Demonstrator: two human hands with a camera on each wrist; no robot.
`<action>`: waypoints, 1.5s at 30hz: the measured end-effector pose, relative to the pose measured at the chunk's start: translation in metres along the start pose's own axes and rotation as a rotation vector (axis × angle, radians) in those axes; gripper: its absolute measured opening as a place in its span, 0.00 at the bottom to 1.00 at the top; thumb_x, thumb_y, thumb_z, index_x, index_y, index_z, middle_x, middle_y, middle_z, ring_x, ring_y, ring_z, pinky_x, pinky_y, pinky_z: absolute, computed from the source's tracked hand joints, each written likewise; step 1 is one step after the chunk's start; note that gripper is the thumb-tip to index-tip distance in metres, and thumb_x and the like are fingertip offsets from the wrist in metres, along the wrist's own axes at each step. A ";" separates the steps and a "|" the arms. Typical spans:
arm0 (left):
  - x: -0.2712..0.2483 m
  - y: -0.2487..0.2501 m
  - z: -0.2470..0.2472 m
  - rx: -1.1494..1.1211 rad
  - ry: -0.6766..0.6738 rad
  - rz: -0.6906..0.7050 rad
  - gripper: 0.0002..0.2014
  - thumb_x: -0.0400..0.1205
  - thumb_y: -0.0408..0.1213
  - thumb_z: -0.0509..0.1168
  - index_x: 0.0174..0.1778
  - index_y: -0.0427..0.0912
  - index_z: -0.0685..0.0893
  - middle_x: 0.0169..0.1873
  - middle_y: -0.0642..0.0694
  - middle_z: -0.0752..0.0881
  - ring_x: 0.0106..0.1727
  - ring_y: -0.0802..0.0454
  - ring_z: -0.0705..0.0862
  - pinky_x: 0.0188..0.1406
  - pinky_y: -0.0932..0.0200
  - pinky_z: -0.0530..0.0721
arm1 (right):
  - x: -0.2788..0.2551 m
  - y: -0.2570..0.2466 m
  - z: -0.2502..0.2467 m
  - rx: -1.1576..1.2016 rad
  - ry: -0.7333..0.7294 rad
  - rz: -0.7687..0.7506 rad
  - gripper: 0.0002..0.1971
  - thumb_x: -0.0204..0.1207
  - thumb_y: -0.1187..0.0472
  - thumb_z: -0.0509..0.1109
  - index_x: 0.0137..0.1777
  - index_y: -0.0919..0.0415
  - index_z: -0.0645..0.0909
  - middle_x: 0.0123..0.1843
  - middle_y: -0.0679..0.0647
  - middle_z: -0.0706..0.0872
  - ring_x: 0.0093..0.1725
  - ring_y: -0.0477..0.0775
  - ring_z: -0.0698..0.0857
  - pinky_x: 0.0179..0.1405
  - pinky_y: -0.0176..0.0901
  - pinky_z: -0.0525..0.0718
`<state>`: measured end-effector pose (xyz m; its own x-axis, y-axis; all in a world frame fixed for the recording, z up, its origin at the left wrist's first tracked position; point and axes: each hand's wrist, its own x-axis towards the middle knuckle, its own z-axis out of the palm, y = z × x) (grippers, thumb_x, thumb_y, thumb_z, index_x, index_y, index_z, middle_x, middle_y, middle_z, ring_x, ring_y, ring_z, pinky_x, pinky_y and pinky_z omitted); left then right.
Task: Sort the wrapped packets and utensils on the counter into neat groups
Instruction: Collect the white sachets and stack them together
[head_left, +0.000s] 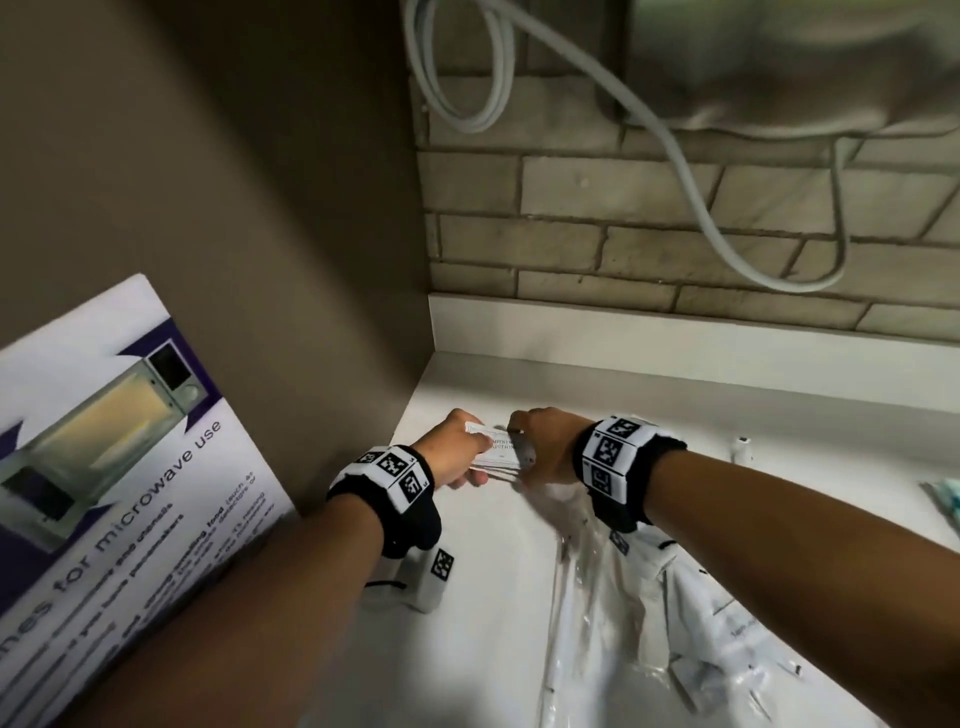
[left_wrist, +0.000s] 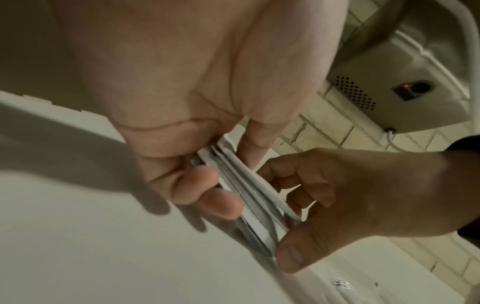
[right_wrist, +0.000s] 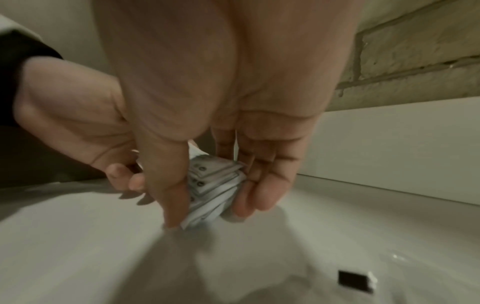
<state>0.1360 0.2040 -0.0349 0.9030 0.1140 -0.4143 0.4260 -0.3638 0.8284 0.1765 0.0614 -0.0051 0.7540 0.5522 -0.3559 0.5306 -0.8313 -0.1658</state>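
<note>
A stack of several thin white paper packets (head_left: 501, 453) is held just above the white counter (head_left: 483, 623) near its back left corner. My left hand (head_left: 470, 460) grips the stack's left end, fingers curled under it and thumb over it. My right hand (head_left: 524, 441) pinches the right end between thumb and fingers. The left wrist view shows the packet edges (left_wrist: 249, 191) fanned slightly between my left hand (left_wrist: 207, 185) and my right hand (left_wrist: 311, 205). In the right wrist view my right hand (right_wrist: 210, 209) clamps the printed packets (right_wrist: 210, 179), with my left hand (right_wrist: 124, 174) behind. Clear-wrapped white utensils (head_left: 623, 597) lie under my right forearm.
A microwave-use poster (head_left: 104, 467) leans at the left against the brown side wall. A brick wall with a looped white cable (head_left: 691, 187) backs the counter. A small white object (head_left: 743, 449) and a teal packet (head_left: 945, 493) sit at the right. A white tagged block (head_left: 431, 577) stands under my left wrist.
</note>
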 end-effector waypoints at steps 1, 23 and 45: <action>0.003 0.000 -0.001 0.015 0.003 -0.010 0.08 0.86 0.33 0.55 0.61 0.40 0.68 0.43 0.33 0.83 0.26 0.49 0.81 0.20 0.60 0.64 | 0.004 0.000 -0.001 -0.005 -0.003 -0.005 0.25 0.66 0.52 0.79 0.62 0.58 0.78 0.57 0.57 0.86 0.56 0.61 0.85 0.45 0.41 0.78; 0.011 0.029 -0.023 0.995 -0.117 0.145 0.28 0.67 0.38 0.78 0.65 0.49 0.85 0.55 0.47 0.89 0.53 0.47 0.88 0.55 0.55 0.87 | 0.026 0.001 -0.003 0.001 -0.071 0.039 0.22 0.60 0.52 0.82 0.53 0.62 0.87 0.48 0.56 0.89 0.43 0.55 0.84 0.45 0.42 0.84; 0.034 0.021 -0.020 1.019 -0.064 0.279 0.25 0.67 0.42 0.78 0.61 0.48 0.81 0.52 0.46 0.85 0.51 0.43 0.86 0.51 0.53 0.85 | 0.033 0.006 0.000 -0.057 -0.008 -0.011 0.20 0.69 0.55 0.77 0.59 0.61 0.82 0.55 0.59 0.86 0.57 0.61 0.84 0.52 0.45 0.81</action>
<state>0.1767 0.2184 -0.0239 0.9443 -0.1310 -0.3020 -0.0709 -0.9768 0.2019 0.2050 0.0748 -0.0178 0.7446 0.5609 -0.3619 0.5605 -0.8198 -0.1174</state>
